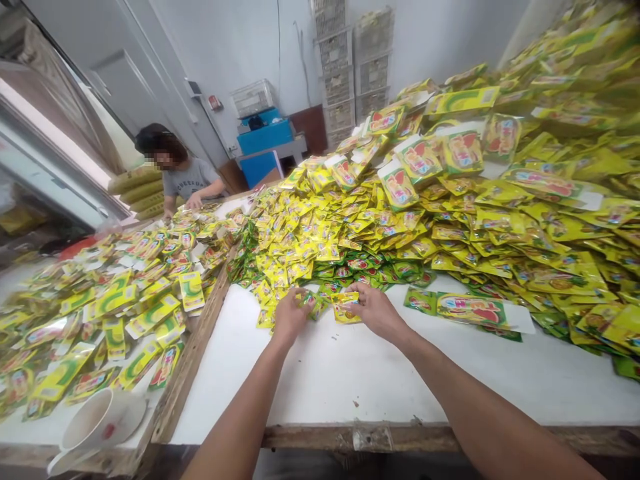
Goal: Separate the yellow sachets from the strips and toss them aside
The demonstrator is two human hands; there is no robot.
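Note:
My left hand [291,313] is closed on a small green packet [313,305], pinched between thumb and fingers just above the white tabletop. My right hand [374,308] grips a yellow packet [346,308] by its right end, fingers wrapped round that edge. The two packets are side by side with a narrow gap between them. Directly beyond both hands rises a big heap of yellow packets [300,233], with green packets [367,263] along its lower front. To the right of my right hand lies a flat printed carton [473,309] with a green packet at its left end.
A wooden divider [200,340] separates the left table area, covered with packed cartons [150,317]. A white mug [103,420] stands at the near left corner. Across the table a person in a grey shirt [187,180] handles packets. Crates [337,73] stack against the wall.

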